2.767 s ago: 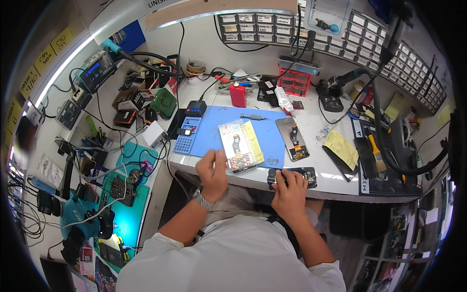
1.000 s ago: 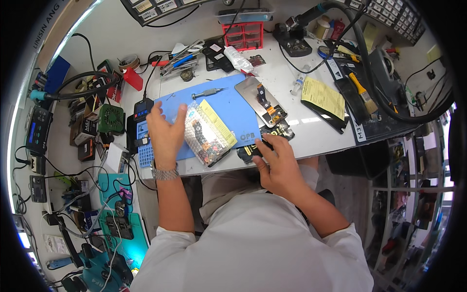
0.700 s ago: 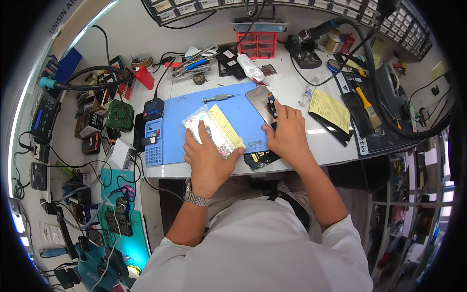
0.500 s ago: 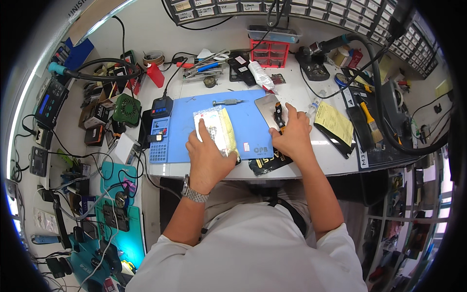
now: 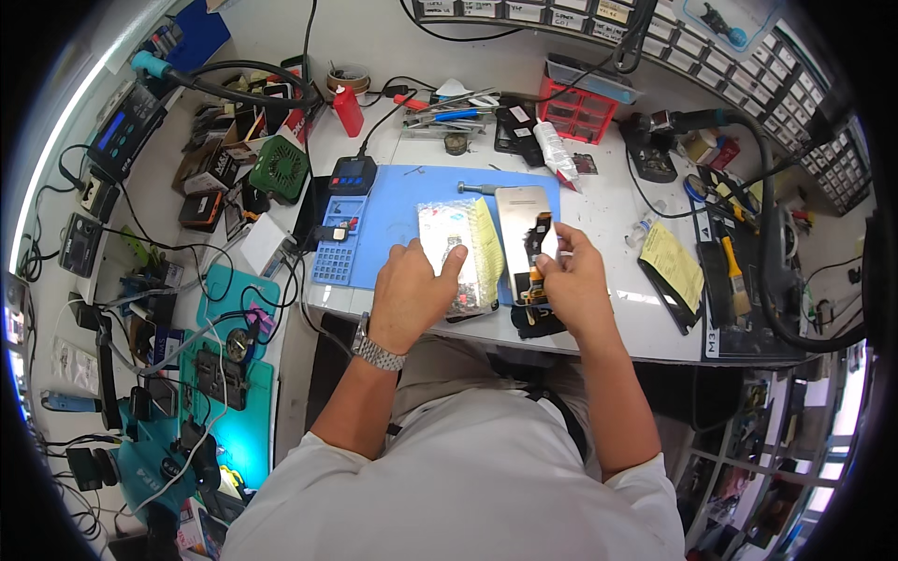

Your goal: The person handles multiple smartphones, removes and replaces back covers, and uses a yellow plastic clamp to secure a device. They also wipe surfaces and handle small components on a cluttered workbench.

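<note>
My right hand (image 5: 574, 278) grips the right edge of a phone screen panel (image 5: 519, 208), its metallic back facing up. A dark and orange flex cable (image 5: 538, 245) runs along the panel beside my thumb. Just left of it lies a clear bubble-wrap packet (image 5: 444, 224) with a yellow paper slip (image 5: 486, 248) on its right side. My left hand (image 5: 416, 285) rests at the packet's left edge, thumb spread away from the fingers and over the wrap. A black packet (image 5: 537, 321) shows partly below the panel. Behind, a small screwdriver (image 5: 475, 189) touches or nearly touches the panel's edge.
Everything lies on or around a blue repair mat (image 5: 393, 210). A small black device (image 5: 352, 175) stands at its back left, a white tube (image 5: 554, 150) and red drawer box (image 5: 577, 107) behind. At right are a yellow note (image 5: 672, 257) and a brush (image 5: 732, 262).
The view has shifted, so the bench appears farther right. My right hand has brought the panel leftward and straightened it beside the bubble-wrap packet. My left hand has drawn back toward the packet's left edge.
</note>
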`<state>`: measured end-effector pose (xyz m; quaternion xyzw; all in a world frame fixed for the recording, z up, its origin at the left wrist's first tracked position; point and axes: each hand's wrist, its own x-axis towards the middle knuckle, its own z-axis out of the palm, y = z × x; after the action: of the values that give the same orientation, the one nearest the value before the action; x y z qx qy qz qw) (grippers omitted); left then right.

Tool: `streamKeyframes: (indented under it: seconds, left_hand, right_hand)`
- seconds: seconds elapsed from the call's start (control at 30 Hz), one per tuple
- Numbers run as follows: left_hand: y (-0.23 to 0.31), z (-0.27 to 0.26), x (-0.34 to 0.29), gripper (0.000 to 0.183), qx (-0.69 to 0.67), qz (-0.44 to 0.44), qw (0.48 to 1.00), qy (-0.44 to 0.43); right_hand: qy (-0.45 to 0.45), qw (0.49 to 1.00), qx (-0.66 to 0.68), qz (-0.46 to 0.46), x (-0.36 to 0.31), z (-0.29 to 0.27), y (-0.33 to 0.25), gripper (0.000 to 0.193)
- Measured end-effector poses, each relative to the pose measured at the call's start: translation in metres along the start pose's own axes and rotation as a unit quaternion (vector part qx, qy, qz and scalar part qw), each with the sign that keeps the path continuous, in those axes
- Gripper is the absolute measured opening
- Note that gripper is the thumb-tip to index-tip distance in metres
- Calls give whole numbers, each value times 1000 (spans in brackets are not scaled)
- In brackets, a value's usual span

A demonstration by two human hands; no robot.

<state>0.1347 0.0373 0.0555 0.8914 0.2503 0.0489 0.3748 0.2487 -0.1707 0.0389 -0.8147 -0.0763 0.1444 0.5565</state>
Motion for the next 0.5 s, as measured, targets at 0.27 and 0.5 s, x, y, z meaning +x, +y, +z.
streamKeyframes:
  seconds: [0.27, 0.5]
  left_hand:
    - [-4, 7, -13, 64, 35, 18, 993, 112]
    - [-22, 12, -3, 73, -130, -48, 990, 33]
  right_hand:
    - [-87, 984, -139, -74, -20, 64, -20, 57]
    - [-95, 987, -99, -85, -21, 76, -18, 60]
